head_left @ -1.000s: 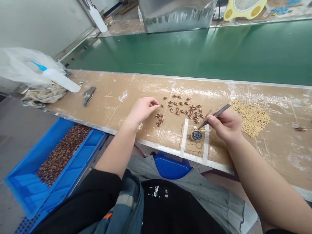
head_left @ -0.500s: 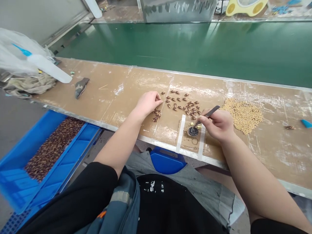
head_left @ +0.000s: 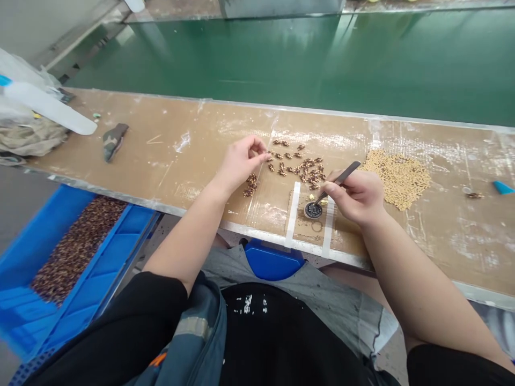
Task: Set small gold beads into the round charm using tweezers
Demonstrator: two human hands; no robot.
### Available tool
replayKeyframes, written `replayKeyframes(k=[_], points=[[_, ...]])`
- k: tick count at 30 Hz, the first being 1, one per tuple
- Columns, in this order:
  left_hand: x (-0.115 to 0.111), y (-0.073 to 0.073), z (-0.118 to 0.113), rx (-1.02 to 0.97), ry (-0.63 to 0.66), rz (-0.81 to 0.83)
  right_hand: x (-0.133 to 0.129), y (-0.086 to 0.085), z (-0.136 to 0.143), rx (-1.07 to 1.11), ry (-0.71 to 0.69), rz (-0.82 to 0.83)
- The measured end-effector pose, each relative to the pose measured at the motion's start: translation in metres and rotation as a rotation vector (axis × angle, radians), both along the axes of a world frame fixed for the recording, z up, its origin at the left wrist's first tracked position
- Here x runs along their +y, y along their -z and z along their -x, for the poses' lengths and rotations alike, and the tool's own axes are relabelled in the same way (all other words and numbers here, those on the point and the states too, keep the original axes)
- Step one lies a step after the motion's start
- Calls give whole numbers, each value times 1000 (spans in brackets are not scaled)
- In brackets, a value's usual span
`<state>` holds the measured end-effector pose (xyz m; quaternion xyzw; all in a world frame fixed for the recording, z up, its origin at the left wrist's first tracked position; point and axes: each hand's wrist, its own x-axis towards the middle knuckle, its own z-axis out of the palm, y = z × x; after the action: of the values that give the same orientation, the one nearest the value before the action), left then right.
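Note:
My left hand (head_left: 243, 161) has its thumb and fingers pinched together at the left end of the scattered small brown pieces (head_left: 309, 171). A tiny brown piece shows at its fingertips. Under that hand lies a small brown cluster (head_left: 250, 185). My right hand (head_left: 358, 195) grips dark tweezers (head_left: 341, 177), slanting down to the left. Their tips reach into a small round cup of black paste (head_left: 313, 210), which stands between two white tape strips (head_left: 293, 214). A few yellowish bits (head_left: 311, 197) lie just behind the cup.
A pile of small tan pieces (head_left: 398, 179) spreads right of my right hand. Beyond the brown worktop runs a green belt (head_left: 257, 64). A blue bin (head_left: 112, 244) of brown pieces sits below left. A camouflage-patterned object (head_left: 114, 142) and a white bottle (head_left: 50, 107) lie left.
The view has tilted down and shifted slightly. My left hand has moved a little right and away from me, over a brown piece. The tweezers remain at the black paste.

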<state>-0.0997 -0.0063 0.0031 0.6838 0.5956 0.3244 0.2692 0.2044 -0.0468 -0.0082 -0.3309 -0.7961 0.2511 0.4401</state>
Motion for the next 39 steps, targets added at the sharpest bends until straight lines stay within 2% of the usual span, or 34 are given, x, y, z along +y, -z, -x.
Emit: replayKeyframes(k=[3, 6, 8, 11, 14, 16, 21, 22, 23, 24, 25, 26, 27, 29, 30, 31, 32, 33, 34, 36, 37, 38, 39], points=[[-2, -13, -33, -167, 8, -112, -1, 0, 1, -16, 12, 27], [1, -22, -71, -303, 76, -131, -3, 1, 2, -47, 39, 59], [2, -23, -94, -400, 141, -163, -3, 1, 2, -46, 43, 67], [2, -14, -114, -429, 162, -162, -4, 2, 2, -34, 30, 72], [-1, -2, -118, -362, 156, -154, -4, 5, 1, -21, 11, 75], [-3, 1, -116, -256, 176, -190, -4, 7, 0, -11, -4, 88], [-6, -3, -113, 309, 341, -278, -5, 9, -3, -27, 2, 113], [-6, -3, -113, 306, 365, -236, -5, 9, -3, -39, 6, 109], [-5, -3, -113, 170, 341, -148, -5, 8, -2, -43, 7, 98], [-5, -2, -113, -113, 246, -9, -5, 8, -2, -36, 1, 75], [-6, -2, -113, -540, 69, 164, -5, 7, -1, -21, -16, 45], [-6, -2, -113, -1072, -187, 354, -5, 6, 0, -3, -34, 19], [-6, -3, -114, -1642, -507, 529, -4, 6, 1, 15, -50, 5], [-5, -6, -114, -2696, -1264, 739, -4, 5, 2, 43, -60, 13], [-4, -7, -115, -3105, -1636, 773, -4, 4, 3, 45, -58, 30], [-3, -7, -115, -3396, -1957, 776, -3, 4, 4, 43, -53, 48], [-1, -5, -116, -3571, -2203, 811, -3, 4, 4, 42, -49, 54], [1, -2, -117, -3658, -2356, 892, -3, 4, 3, 39, -50, 55], [3, 2, -118, -3699, -2400, 1044, -3, 4, 3, 35, -52, 56], [6, 11, -120, -3734, -2302, 1363, -3, 5, 2, 33, -48, 66], [7, 15, -121, -3742, -2169, 1520, -3, 6, 1, 32, -43, 69], [8, 17, -121, -3731, -1925, 1661, -4, 7, 0, 20, -38, 74], [7, 18, -122, -3661, -1577, 1741, -4, 7, 0, 5, -32, 72]])
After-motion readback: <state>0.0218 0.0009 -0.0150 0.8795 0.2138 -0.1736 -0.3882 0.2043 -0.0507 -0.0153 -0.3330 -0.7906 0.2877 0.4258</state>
